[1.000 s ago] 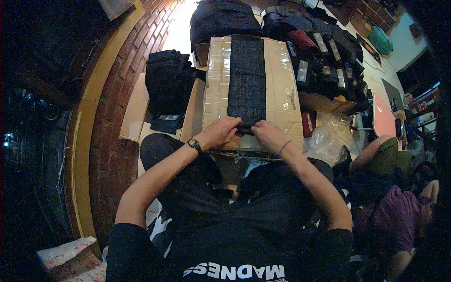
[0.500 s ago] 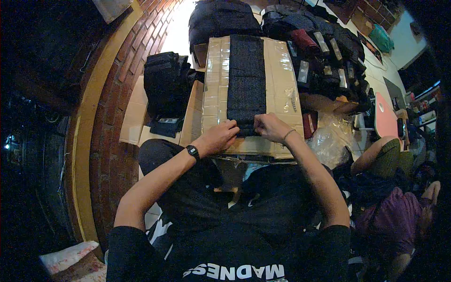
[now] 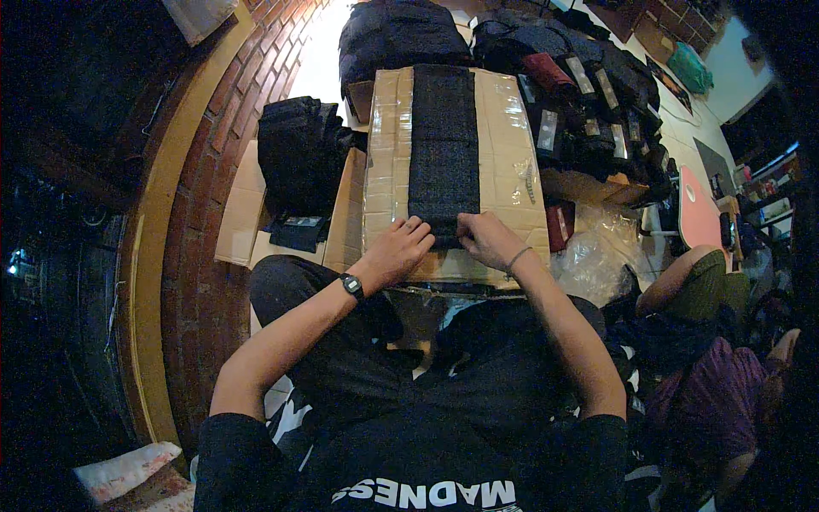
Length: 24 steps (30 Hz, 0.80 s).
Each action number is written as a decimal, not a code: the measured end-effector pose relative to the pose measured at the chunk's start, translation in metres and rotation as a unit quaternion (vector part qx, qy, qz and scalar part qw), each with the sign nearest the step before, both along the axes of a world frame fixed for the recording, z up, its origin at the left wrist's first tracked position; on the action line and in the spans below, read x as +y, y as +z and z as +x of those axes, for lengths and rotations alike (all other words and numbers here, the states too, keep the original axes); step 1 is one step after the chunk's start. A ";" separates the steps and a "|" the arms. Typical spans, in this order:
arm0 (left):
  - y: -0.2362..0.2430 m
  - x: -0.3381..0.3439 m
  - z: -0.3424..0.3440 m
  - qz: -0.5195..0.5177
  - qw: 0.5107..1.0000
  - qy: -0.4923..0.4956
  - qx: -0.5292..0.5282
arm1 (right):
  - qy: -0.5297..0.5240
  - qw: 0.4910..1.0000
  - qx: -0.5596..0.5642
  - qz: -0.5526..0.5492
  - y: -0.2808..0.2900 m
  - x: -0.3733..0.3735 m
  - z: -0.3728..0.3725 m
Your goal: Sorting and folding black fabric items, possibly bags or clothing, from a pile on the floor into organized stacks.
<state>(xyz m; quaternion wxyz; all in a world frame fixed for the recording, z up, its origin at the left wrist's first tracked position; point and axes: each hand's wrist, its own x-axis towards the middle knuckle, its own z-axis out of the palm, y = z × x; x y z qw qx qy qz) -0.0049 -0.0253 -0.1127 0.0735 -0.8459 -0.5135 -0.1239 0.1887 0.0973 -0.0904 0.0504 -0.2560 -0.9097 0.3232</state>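
A long black cloth strip [image 3: 444, 145] lies lengthwise along the middle of a cardboard box [image 3: 510, 171] in front of me. Its near end is doubled over into a thicker band between my hands. My left hand [image 3: 399, 254], on the watch side, has its fingers closed on the left corner of that end. At the right corner my right hand [image 3: 493, 241] pinches the cloth with curled fingers. Both fingertips are partly hidden by the hands themselves.
Folded black cloths [image 3: 300, 162] are stacked at left. A dark heap [image 3: 401, 38] stands behind the box. Rolled dark bundles with labels [image 3: 589, 124] pile up at right, above clear plastic wrap [image 3: 597, 256]. Another person's bent leg [image 3: 682, 282] is at far right, near a pink board [image 3: 701, 213].
Both hands have shifted slightly at the near end of the cloth, still holding its corners. The fingers of my left hand sit a little farther left. The whole view has moved slightly.
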 end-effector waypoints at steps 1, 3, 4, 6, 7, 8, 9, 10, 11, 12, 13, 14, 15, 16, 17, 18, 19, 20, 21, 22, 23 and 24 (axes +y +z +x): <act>-0.001 0.000 0.000 0.005 1.000 0.004 0.004 | 0.001 1.000 0.001 0.010 0.000 -0.001 -0.001; -0.004 0.001 0.000 0.025 1.000 -0.003 0.002 | 0.004 1.000 -0.014 0.021 0.002 -0.002 -0.001; -0.005 0.000 0.000 0.044 0.999 -0.007 0.002 | 0.010 0.999 -0.028 0.033 0.004 -0.004 -0.003; -0.008 0.002 0.001 0.044 0.999 -0.007 -0.007 | 0.004 0.995 -0.030 0.093 0.006 -0.013 -0.004; -0.007 0.004 0.001 0.045 0.999 -0.007 -0.016 | -0.002 0.988 -0.033 0.153 0.011 -0.019 -0.006; -0.005 0.005 0.000 0.044 0.999 -0.004 -0.016 | 0.000 0.988 -0.032 0.152 0.015 -0.023 -0.008; -0.003 0.006 -0.002 -0.018 0.998 0.007 -0.055 | 0.033 0.972 -0.041 0.230 0.021 -0.027 -0.009; -0.002 0.009 -0.002 -0.079 0.992 0.015 -0.095 | 0.063 0.948 -0.051 0.307 0.024 -0.031 -0.009; -0.001 0.011 -0.005 -0.079 0.992 0.015 -0.096 | 0.063 0.948 -0.051 0.307 0.020 -0.032 -0.009; 0.000 0.013 -0.008 -0.096 0.984 0.017 -0.148 | 0.062 0.950 -0.046 0.302 0.013 -0.034 -0.009; 0.001 0.015 -0.010 -0.113 0.973 0.018 -0.199 | 0.060 0.952 -0.040 0.297 0.010 -0.035 -0.010; 0.001 0.016 -0.013 -0.114 0.973 0.018 -0.199 | 0.061 0.952 -0.040 0.296 0.008 -0.032 -0.010; 0.001 0.018 -0.015 -0.122 0.967 0.021 -0.224 | 0.068 0.956 -0.052 0.282 0.007 -0.027 -0.010; 0.002 0.019 -0.017 -0.129 0.960 0.024 -0.249 | 0.075 0.959 -0.064 0.267 0.007 -0.024 -0.012; 0.002 0.019 -0.017 -0.130 0.959 0.025 -0.249 | 0.075 0.959 -0.064 0.266 0.007 -0.022 -0.014; 0.002 0.018 -0.017 -0.133 0.957 0.027 -0.255 | 0.078 0.963 -0.068 0.250 0.007 -0.020 -0.015; 0.005 0.019 -0.016 -0.136 0.955 0.028 -0.262 | 0.079 0.967 -0.072 0.233 0.007 -0.018 -0.017; 0.008 0.018 -0.014 -0.137 0.955 0.028 -0.263 | 0.078 0.967 -0.073 0.232 0.008 -0.014 -0.017; 0.011 0.015 -0.011 -0.137 0.958 0.036 -0.248 | 0.085 0.970 -0.061 0.218 0.009 -0.009 -0.017; 0.013 0.013 -0.010 -0.136 0.962 0.045 -0.233 | 0.091 0.974 -0.048 0.204 0.010 -0.005 -0.017; 0.015 0.012 -0.010 -0.137 0.962 0.045 -0.233 | 0.091 0.974 -0.047 0.203 0.008 0.000 -0.017; 0.016 0.011 -0.010 -0.123 0.969 0.031 -0.212 | 0.101 0.976 -0.030 0.191 0.006 0.006 -0.017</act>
